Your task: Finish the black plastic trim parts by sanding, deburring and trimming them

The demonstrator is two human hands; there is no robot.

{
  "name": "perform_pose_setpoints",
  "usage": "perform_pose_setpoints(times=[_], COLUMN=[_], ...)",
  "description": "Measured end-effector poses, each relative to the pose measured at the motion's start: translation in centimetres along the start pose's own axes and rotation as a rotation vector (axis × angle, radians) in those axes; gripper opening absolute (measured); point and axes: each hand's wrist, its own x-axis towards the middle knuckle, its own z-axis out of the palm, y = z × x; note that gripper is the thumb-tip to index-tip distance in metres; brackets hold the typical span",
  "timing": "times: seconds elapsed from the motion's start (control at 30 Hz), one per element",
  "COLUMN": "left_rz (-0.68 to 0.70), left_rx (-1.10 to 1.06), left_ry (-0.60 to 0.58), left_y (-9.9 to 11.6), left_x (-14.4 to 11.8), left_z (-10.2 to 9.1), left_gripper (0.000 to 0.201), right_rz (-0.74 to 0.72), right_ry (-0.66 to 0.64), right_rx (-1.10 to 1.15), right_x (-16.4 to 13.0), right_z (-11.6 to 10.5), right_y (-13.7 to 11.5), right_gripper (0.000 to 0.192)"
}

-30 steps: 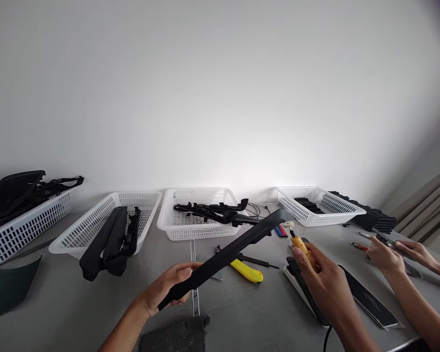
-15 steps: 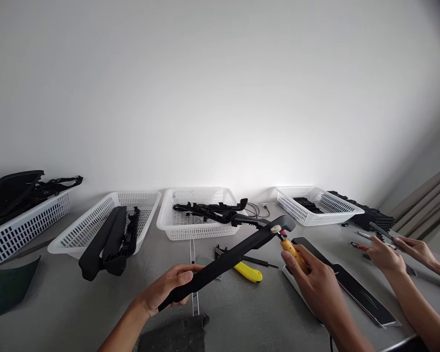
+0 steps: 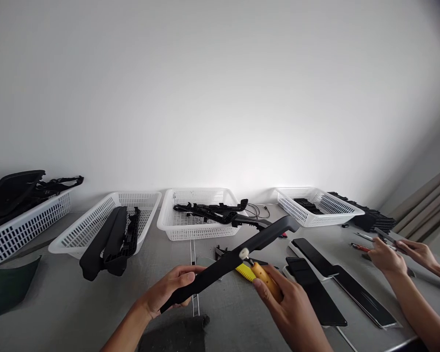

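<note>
My left hand (image 3: 172,288) is wrapped around the lower end of a long black plastic trim piece (image 3: 220,268), which slants up to the right above the table and ends in a bent tip. In my right hand (image 3: 289,305) is a small hand roller (image 3: 267,282) with a yellow wooden handle. Its little white wheel lies against or just in front of the trim piece, near mid-length; I cannot tell if they touch. Behind them on the table lie a yellow utility knife (image 3: 245,272) and a dark caliper-like tool (image 3: 220,252), both partly hidden.
White baskets hold black parts: left basket (image 3: 62,242), middle basket (image 3: 183,233), right basket (image 3: 326,220). Black phone-like slabs (image 3: 315,293) lie right of my right hand. At far right a co-worker's hands (image 3: 386,259) hold a dark strip. A dark mat (image 3: 172,337) lies in front.
My right hand and the roller have moved left and down along the trim piece, from near its bent tip to about its middle. The left hand has barely moved.
</note>
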Motion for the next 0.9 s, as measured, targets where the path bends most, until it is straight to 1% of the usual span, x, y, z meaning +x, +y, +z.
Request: perform_pose_setpoints(times=[0.07, 0.13, 0.33, 0.5, 0.73, 0.9], left_rz=[0.016, 0.045, 0.101, 0.091, 0.115, 0.104], left_rx=[-0.015, -0.042, -0.079, -0.088, -0.136, -0.148], left_ry=[-0.004, -0.013, -0.073, -0.099, -0.181, -0.182], left_y=[0.2, 0.4, 0.5, 0.5, 0.6, 0.5], left_x=[0.0, 0.0, 0.0, -0.1, 0.0, 0.0], left_z=[0.2, 0.4, 0.4, 0.5, 0.9, 0.9], left_gripper=[0.083, 0.078, 0.070, 0.066, 0.062, 0.063], right_rz=[0.001, 0.026, 0.100, 0.099, 0.097, 0.085], right_ry=[-0.014, 0.005, 0.152, 0.192, 0.158, 0.170], right_rx=[0.025, 0.036, 0.020, 0.009, 0.024, -0.003], right_x=[-0.4, -0.6, -0.3, -0.2, -0.1, -0.3], right_z=[0.4, 0.4, -0.9, -1.0, -0.9, -0.4], right_y=[-0.1, 0.0, -0.2, -0.8, -0.8, -1.0], right_gripper=[0.053, 0.054, 0.064, 0.068, 0.066, 0.069])
